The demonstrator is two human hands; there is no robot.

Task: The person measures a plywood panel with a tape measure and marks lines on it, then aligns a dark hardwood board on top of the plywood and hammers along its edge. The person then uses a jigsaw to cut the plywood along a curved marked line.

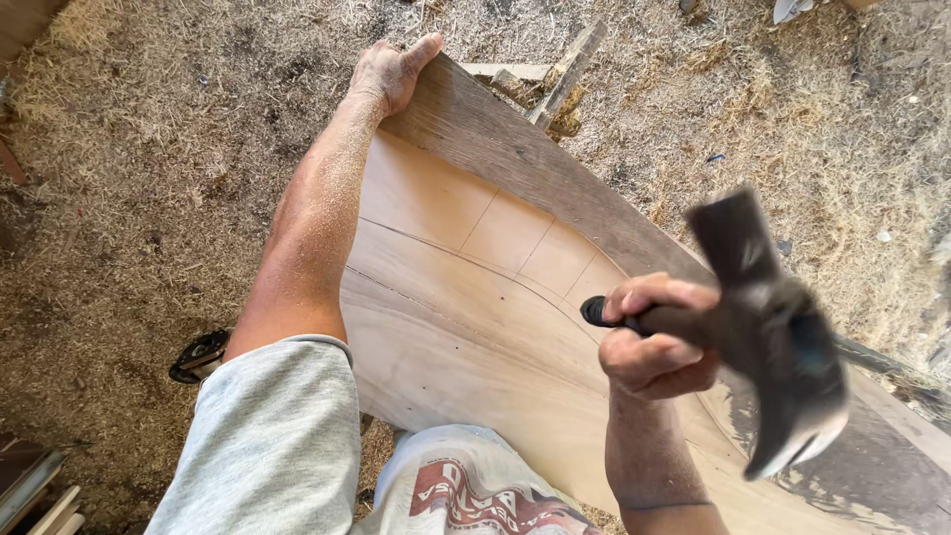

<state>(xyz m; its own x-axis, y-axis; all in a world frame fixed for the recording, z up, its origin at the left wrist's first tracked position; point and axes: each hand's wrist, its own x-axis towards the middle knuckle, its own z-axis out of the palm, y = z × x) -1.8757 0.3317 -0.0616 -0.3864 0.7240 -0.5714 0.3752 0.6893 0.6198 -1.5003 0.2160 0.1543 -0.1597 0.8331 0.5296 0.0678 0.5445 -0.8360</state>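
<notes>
While I look down from the head camera, the curved plywood panel (466, 327) stands on edge in front of my knees, its pale face toward me and a darker weathered plank (515, 163) running along its upper rim. My left hand (389, 71) is at the far end of that plank, fingers wrapped over the top edge and thumb on the near side, steadying the whole piece. My right hand (654, 342) is nearer me, above the panel's lower right stretch, fist closed tight round the dark handle of a claw hammer (768, 337); the head is blurred, so I cannot tell its exact angle. I judge the panel to be thin and springy, light for its size, likely to flex if taken by one corner, so the stiffer plank rim is the place to hold it; the hammer is head-heavy and wants a firm grip low on the handle. Sawdust-covered ground (149, 178) lies all round the panel, with wood offcuts (555, 74) just beyond its far end and a dark sandal (198, 355) to its left beside my arm. No package or sign shows near the panel; only a red and white print on my shorts (475, 490), below its near edge.
</notes>
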